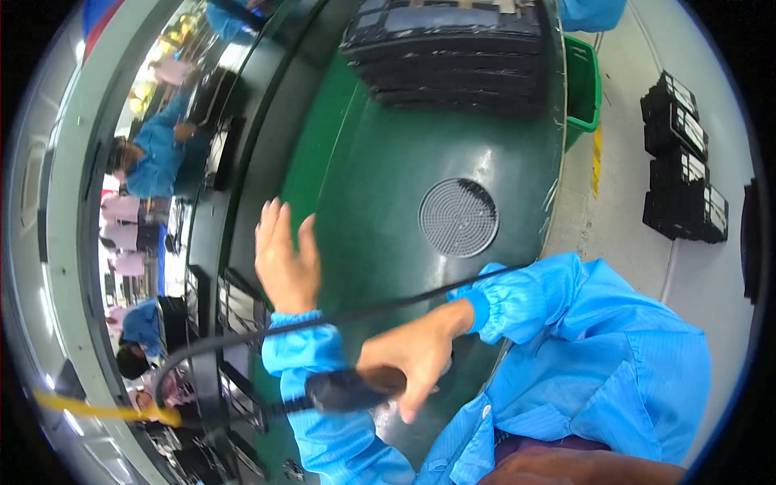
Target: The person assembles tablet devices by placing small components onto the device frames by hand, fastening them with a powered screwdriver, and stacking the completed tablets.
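In my right hand (419, 347), closed around one end, is a blurred black cylindrical tool (347, 391) over the near end of the glossy green surface (380, 202), while my left hand (287, 267) opens, fingers apart, toward its left edge, a round grey grooved disc (457, 218) lies near its right edge, and stacked flat black units (457, 73) stand at its far end.

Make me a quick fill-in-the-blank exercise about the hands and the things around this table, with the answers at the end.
1. The right hand holds a handheld tool coloured ____.
2. The left hand comes out of a sleeve coloured ____.
3. The bin beside the table is coloured ____.
4. The round dish lying on the table is coloured ____.

Missing words: black; blue; green; grey.
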{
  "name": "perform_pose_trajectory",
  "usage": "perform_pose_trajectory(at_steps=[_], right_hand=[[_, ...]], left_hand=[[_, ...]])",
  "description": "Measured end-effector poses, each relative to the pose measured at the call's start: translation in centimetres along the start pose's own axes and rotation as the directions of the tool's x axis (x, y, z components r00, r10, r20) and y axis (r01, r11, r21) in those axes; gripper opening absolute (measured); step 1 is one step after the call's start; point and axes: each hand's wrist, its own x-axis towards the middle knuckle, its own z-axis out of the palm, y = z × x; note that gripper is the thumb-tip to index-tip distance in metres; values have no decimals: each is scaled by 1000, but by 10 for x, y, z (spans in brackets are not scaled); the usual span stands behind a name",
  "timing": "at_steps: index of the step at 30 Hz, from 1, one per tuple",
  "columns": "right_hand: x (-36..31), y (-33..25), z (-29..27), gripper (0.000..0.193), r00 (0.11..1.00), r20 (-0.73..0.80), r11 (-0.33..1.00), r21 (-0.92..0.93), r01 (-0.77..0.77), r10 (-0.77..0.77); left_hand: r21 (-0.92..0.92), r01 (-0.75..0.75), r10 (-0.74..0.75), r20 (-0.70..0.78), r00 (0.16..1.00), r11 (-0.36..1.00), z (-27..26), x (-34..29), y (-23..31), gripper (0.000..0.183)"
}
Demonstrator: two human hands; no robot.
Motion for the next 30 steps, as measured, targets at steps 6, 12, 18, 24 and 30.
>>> perform_pose_trajectory(at_steps=[6,12,18,24,30], right_hand=[[-7,-13,6,38,916,401,992,117,-37,-13],[-14,-21,-8,40,877,480,991,128,-30,-36],[-19,-23,-15,43,887,452,988,150,23,-90],[-22,-27,-13,42,916,388,985,164,44,-106],[-26,-24,-14,37,972,214,987,147,63,-94]], left_hand=[[-195,-435,381,-261,887,879,14,120,140,38],[-129,-503,424,-385,820,855,44,173,215,54],[-280,-432,459,37,888,857,30,196,201,47],[122,-316,325,-62,944,941,10,175,173,37],[3,-267,251,-353,901,964,-11,185,98,34]])
